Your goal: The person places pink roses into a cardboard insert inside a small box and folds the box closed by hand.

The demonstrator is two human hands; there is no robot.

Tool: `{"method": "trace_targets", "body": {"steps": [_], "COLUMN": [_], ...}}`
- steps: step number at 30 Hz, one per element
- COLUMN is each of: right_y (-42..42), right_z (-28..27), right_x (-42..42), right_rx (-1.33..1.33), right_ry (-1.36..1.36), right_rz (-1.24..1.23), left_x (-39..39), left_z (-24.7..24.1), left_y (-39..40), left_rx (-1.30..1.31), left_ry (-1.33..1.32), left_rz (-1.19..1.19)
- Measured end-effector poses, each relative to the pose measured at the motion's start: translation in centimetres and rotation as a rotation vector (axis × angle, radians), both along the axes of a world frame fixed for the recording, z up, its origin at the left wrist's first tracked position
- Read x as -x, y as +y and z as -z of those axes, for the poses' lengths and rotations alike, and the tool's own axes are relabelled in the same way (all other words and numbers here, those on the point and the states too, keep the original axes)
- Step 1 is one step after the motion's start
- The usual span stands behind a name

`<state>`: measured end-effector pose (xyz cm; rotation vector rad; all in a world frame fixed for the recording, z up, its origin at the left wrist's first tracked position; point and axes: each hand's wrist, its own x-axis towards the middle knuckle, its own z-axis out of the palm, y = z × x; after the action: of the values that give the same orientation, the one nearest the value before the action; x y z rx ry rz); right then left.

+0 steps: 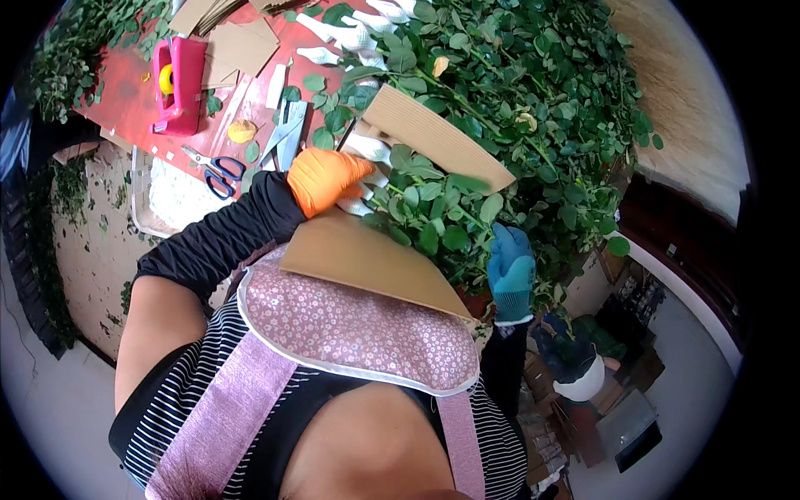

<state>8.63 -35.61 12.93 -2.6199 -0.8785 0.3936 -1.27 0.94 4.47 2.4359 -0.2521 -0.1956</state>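
My left hand (pixel 328 181), in an orange glove, is curled at the white net-sleeved flower heads (pixel 369 149). Its fingertips touch or nearly touch them, and what lies under the fingers is hidden. My right hand (pixel 511 269), in a blue-green knit-cuffed glove, closes on the leafy flower stems (pixel 459 209), which run from those heads towards it. The stems lie between two raised flaps of corrugated cardboard: a far ribbed flap (pixel 437 140) and a near smooth flap (pixel 375 259) against my floral apron (pixel 350 312).
A large pile of leafy stems (pixel 531 94) covers the right of the red table (pixel 128 94). Left of my hands lie scissors (pixel 215 169), a stapler-like metal tool (pixel 287 134), a pink tape dispenser (pixel 181 87) and cardboard pieces (pixel 244 47). A clear bin (pixel 147 200) holds white material.
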Motion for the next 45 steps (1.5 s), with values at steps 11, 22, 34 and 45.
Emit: {"method": "trace_targets", "body": {"steps": [11, 22, 34, 45], "right_y": [-2.0, -2.3, -2.3, 11.5], "right_z": [2.8, 2.5, -1.6, 6.0], "right_x": [-0.7, -1.9, -4.1, -29.8], "right_rx": [0.091, 0.138, 0.179, -0.035], "right_ry": [0.036, -0.001, 0.219, -0.191], "right_rz": [-0.065, -0.133, -0.061, -0.122], "left_x": [-1.8, -3.4, -3.7, -3.6], "left_z": [0.6, -2.3, -2.6, -3.9], "left_y": [-0.4, -0.3, -0.9, -1.0], "left_rx": [-0.173, -0.061, -0.014, -0.106], "left_ry": [-0.231, 0.026, -0.016, 0.045], "left_rz": [0.006, 0.093, 0.149, 0.133]}}
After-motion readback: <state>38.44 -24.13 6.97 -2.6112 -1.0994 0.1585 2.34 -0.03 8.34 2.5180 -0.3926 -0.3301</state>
